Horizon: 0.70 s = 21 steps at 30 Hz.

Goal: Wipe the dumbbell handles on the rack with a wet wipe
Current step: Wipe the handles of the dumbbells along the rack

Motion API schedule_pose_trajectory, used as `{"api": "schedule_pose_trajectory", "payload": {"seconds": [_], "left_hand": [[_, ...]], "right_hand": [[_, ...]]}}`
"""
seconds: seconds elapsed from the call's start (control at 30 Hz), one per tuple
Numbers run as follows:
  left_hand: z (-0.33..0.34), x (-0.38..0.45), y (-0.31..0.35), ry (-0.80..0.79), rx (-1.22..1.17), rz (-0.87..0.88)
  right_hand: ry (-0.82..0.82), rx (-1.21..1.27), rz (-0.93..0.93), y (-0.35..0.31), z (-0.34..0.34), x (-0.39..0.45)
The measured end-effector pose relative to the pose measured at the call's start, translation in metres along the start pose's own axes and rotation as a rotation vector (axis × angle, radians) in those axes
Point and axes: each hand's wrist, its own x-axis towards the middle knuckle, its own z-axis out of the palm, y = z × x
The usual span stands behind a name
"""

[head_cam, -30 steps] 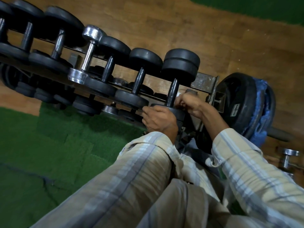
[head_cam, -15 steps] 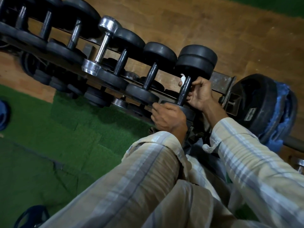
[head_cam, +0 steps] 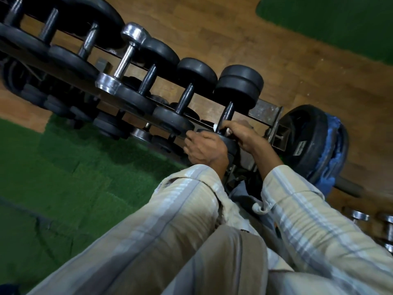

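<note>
A row of black dumbbells lies on the metal rack (head_cam: 266, 112), which runs from upper left to middle right. The rightmost dumbbell (head_cam: 238, 86) has a dark handle (head_cam: 227, 112). My right hand (head_cam: 240, 133) is wrapped around the lower end of that handle, with a white wet wipe (head_cam: 215, 127) showing at the fingers. My left hand (head_cam: 204, 149) grips the near head of the same dumbbell. One chrome dumbbell (head_cam: 125, 58) sits further left in the row.
Black weight plates (head_cam: 306, 135) with a blue cover lean at the rack's right end. A lower shelf holds more dumbbells (head_cam: 110, 126). Green turf (head_cam: 63, 167) lies at left, wooden floor beyond. Chrome dumbbells (head_cam: 361, 218) sit at the right edge.
My right hand has slid down the handle with the wipe, from near the far head to the near end. My left hand has stayed on the near head.
</note>
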Motion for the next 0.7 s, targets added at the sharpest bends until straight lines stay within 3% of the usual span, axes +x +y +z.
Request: {"api": "schedule_pose_trajectory", "payload": {"seconds": [0.2, 0.27, 0.5, 0.7], "left_hand": [[-0.005, 0.003, -0.003, -0.070, -0.041, -0.024], [-0.007, 0.004, -0.006, -0.103, -0.052, -0.022], [-0.026, 0.033, -0.029, -0.374, -0.055, 0.142], [-0.051, 0.045, -0.036, -0.469, -0.138, 0.153]], "right_hand": [[0.217, -0.361, 0.003, -0.011, -0.004, -0.002], [0.274, -0.358, -0.011, -0.007, -0.003, -0.003], [0.242, 0.127, -0.087, 0.010, -0.010, -0.050], [0.217, 0.392, -0.191, 0.015, 0.003, -0.079]]}}
